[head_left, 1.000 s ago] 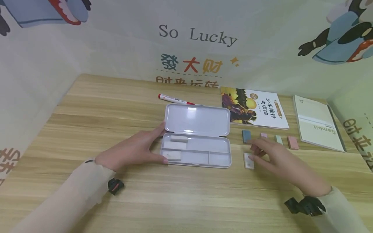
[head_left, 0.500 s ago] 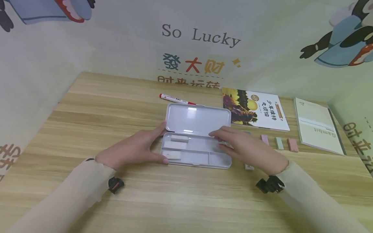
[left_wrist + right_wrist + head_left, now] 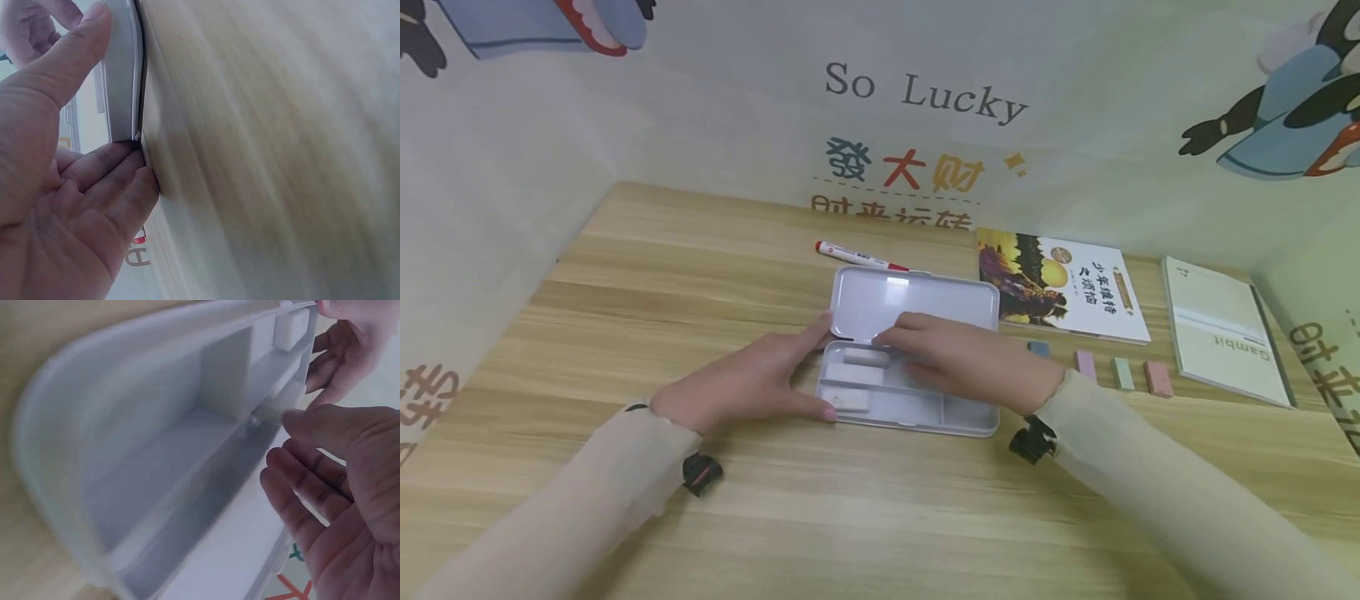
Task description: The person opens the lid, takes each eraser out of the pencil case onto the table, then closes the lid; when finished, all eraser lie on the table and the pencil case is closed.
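Note:
A white pencil case (image 3: 931,410) lies on the table with its lid (image 3: 917,304) folded back. My left hand (image 3: 745,375) holds its left end, thumb at the front edge and fingers behind. One white eraser (image 3: 865,357) lies in the back compartment and another white eraser (image 3: 850,402) in the front one. My right hand (image 3: 962,358) reaches into the back compartment, fingers loosely bent and apart. In the right wrist view its thumb (image 3: 331,425) is by the end of the back eraser (image 3: 281,406); whether they touch I cannot tell.
Right of the case lie a blue eraser (image 3: 1039,348), a purple eraser (image 3: 1086,367), a pale green eraser (image 3: 1123,374) and a pink eraser (image 3: 1158,379). Behind are a red-and-white marker (image 3: 861,256), an illustrated book (image 3: 1063,283) and a pale notebook (image 3: 1228,329). A printed cloth surrounds the table.
My right hand has moved left, from beside a white eraser on the table to the case's back compartment. That eraser is now hidden behind the right arm. The left hand keeps its place.

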`<state>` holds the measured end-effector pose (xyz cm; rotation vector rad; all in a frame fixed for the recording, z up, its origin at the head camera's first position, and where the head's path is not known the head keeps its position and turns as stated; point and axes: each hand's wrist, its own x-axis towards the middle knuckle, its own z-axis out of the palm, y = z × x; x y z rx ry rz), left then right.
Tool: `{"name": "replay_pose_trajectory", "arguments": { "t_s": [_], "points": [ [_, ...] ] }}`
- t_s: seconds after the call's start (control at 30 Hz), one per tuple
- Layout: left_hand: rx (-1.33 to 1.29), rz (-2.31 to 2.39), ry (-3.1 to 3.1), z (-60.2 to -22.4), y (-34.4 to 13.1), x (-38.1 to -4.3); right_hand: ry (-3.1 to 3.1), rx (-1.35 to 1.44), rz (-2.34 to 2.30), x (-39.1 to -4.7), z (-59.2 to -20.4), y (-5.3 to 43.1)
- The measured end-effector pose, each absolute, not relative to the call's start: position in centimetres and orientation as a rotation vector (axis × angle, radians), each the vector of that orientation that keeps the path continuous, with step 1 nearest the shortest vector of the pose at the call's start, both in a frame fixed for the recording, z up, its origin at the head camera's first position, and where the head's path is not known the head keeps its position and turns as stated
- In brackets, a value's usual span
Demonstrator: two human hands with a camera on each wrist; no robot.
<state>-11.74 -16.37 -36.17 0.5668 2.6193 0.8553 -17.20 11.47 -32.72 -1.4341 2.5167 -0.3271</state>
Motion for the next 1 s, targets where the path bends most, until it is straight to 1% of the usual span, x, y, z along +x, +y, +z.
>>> {"name": "replay_pose_trajectory", "arguments": {
  "t_s": [0.43, 0.73, 1.0],
  "points": [
    [0.585, 0.828, 2.623, -36.0, -16.4, -11.7, 2.477, -1.515, -0.186, -17.7, -32.6, 8.8],
    [0.582, 0.825, 2.624, -36.1, -16.4, -11.7, 2.505, -1.604, 0.022, -17.6, -32.8, 7.8],
    [0.599, 0.837, 2.631, -36.3, -16.4, -11.9, 2.499, -1.586, 0.084, -17.2, -32.9, 7.4]
  ]
}}
